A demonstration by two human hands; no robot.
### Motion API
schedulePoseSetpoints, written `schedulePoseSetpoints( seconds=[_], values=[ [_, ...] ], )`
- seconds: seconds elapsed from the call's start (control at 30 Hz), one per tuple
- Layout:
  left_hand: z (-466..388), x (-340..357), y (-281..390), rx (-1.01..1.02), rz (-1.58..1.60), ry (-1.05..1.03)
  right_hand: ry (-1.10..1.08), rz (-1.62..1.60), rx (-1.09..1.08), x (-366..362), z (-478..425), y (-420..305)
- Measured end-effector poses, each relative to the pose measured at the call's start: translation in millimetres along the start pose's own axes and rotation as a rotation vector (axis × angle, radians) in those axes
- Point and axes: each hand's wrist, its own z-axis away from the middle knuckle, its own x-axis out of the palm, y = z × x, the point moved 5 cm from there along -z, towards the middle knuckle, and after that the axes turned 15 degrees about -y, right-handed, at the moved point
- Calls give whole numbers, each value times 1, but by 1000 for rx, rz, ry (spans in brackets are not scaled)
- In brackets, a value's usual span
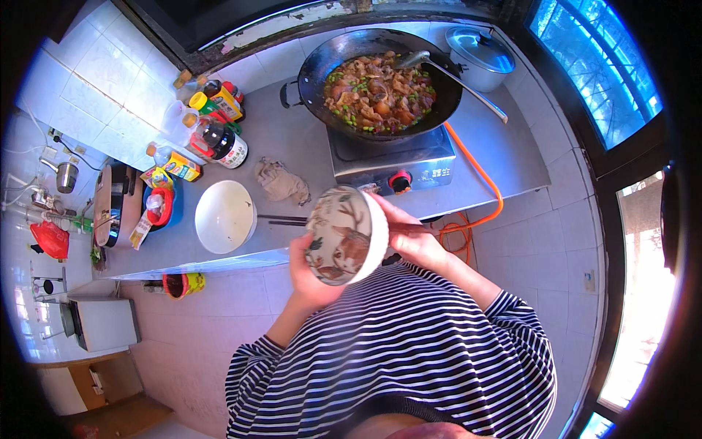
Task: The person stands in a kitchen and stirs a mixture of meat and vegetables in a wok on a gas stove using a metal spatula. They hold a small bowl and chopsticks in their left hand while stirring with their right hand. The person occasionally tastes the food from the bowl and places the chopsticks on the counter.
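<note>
A ceramic bowl with a painted deer inside (346, 236) is tilted on its side in front of my body. My left hand (312, 277) grips its near-left rim. My right hand (414, 236) is at the bowl's right side and holds a pair of dark chopsticks (279, 220), which pass behind the bowl and stick out to its left. A white bowl (225, 217) stands on the counter to the left, and a crumpled cloth (281, 180) lies beyond. A black wok (307, 90) of meat stew with green beans (384, 93) sits on a gas stove (392, 162), with a metal ladle (466, 85) resting in it.
Seasoning bottles (219, 142) stand against the tiled wall at the left, near a red basket (160, 206) and a rice cooker (114, 203). A lidded pot (482, 60) stands behind the wok. An orange gas hose (477, 162) runs over the counter's front edge.
</note>
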Motion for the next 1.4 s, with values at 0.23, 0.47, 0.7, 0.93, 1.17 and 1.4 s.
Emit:
schedulePoseSetpoints(
  seconds=[0.23,0.47,0.7,0.93,1.17,1.4],
  values=[
    [5,-26,-19,-135,48,-153,344,191,-115,-14,12,1],
    [30,-47,-5,102,-91,-87,775,42,-415,-73,69,-55],
    [47,-59,-2,236,-238,90,828,244,-435,-101,83,-104],
    [51,-56,-5,283,-258,81,728,257,-479,-121,58,-122],
    [55,-59,-8,367,-277,97,839,284,-483,-150,56,-139],
    [46,-54,-9,376,-284,125,836,375,-385,-184,59,-137]
  ],
)
